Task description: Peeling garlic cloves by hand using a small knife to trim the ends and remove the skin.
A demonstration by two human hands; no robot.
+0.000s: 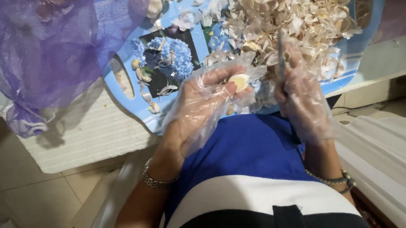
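Evidently the left hand [202, 106], gloved, pinches a clove [240, 82] at its fingertips, held off the tray's [357, 50] near edge so skins drop there. Beside it, the right hand [301, 99] is closed on a knife [281, 53], blade up, clear of the clove.

Two hands are in view, the left hand [202, 104] and the right hand [302, 101], each in one clear plastic glove. One peeled garlic clove [240, 81] sits in the left hand, one small knife [281, 55] in the right. There is one blue flowered tray [124, 84], one purple mesh bag [55, 49] at far left, and one heap of garlic skins [302, 8], too many to count. Each wrist bears one bracelet.
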